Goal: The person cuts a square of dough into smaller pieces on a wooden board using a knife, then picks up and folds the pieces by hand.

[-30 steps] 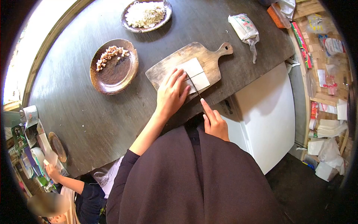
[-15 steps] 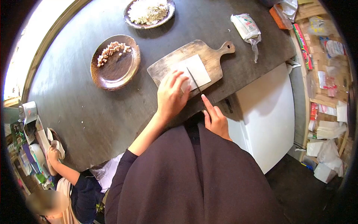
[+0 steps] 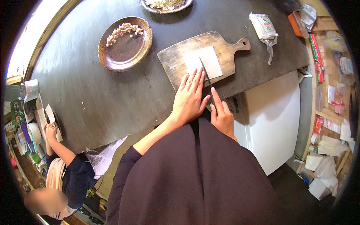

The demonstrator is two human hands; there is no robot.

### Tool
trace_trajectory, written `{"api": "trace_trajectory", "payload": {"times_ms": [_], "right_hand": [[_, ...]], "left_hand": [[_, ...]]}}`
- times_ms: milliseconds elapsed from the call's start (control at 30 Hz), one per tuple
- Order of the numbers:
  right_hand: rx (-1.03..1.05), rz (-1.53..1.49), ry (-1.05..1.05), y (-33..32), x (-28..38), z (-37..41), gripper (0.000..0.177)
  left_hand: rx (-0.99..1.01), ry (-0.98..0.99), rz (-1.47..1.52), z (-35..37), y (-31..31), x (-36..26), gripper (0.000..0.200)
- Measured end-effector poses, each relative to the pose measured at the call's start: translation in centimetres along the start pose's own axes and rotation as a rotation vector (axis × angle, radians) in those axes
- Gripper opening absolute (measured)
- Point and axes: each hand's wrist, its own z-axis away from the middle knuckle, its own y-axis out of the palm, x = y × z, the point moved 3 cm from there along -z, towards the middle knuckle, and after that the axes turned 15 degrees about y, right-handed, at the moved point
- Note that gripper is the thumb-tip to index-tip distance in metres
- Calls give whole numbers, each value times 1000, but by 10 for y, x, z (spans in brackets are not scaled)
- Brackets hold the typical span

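A flat white square piece (image 3: 212, 64) lies on a worn wooden cutting board (image 3: 173, 56) at the table's near edge. My left hand (image 3: 190, 94) rests with fingers stretched out flat, their tips on the lower left part of the white piece. In my right hand (image 3: 223, 117) is a knife (image 3: 205, 70), gripped by the handle with the index finger laid along it. Its thin dark blade lies across the white piece, pointing away from me, just right of my left fingertips.
Beyond the board stand a brown plate (image 3: 120, 56) of small diced pieces and another plate (image 3: 165, 10) of pale shreds. A white plastic packet (image 3: 264, 27) lies right of the board handle. At lower left, a person's hand (image 3: 50, 132) holds something by the table edge.
My left hand has flattened, its fingers now straighter and lying on the white piece beside the blade. The view has shifted, so the plates sit higher and the board farther right.
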Motion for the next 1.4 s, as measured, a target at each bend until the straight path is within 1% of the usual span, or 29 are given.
{"api": "trace_trajectory", "payload": {"times_ms": [67,267,500,700,767,933,1000,1067,1133,1200,1233,1267,1300,1333,1367,1400], "right_hand": [[17,33,20,0,0,0,62],[12,33,13,-1,-3,5,62],[12,55,47,-3,-5,15,63],[2,39,31,-4,-7,24,63],[11,52,76,-5,-7,29,64],[19,46,102,-9,-9,40,64],[13,49,107,-13,-10,44,64],[59,55,104,-20,-13,48,62],[69,23,107,-33,-16,53,60],[82,-16,100,-41,-18,53,59],[19,-69,72,-47,-19,52,58],[-43,-122,46,-53,-20,50,57],[-4,-80,111,-60,-20,47,57],[-10,-82,105,-64,-24,40,57],[-51,-99,41,-68,-26,29,57],[-92,-118,-26,-72,-27,17,57]], "left_hand": [[7,-13,-67,0,2,-1,77],[-11,-22,-65,1,1,-2,81],[-11,-33,-48,1,3,-2,81],[-44,-33,-39,1,2,-2,82],[-31,-33,-58,0,1,-3,81],[-17,-28,-52,1,0,-3,81],[-20,-21,-59,1,-3,-3,81],[11,-4,-68,0,-6,-2,81],[1,4,-79,-1,-11,0,77],[4,20,-25,-2,-12,4,73],[-49,37,14,-3,-15,5,70],[-58,39,6,-3,-17,6,70],[-88,45,36,-3,-19,7,69],[-117,51,67,-3,-21,7,67],[-180,47,56,-2,-22,5,64],[-186,48,46,0,-23,6,64]]}}
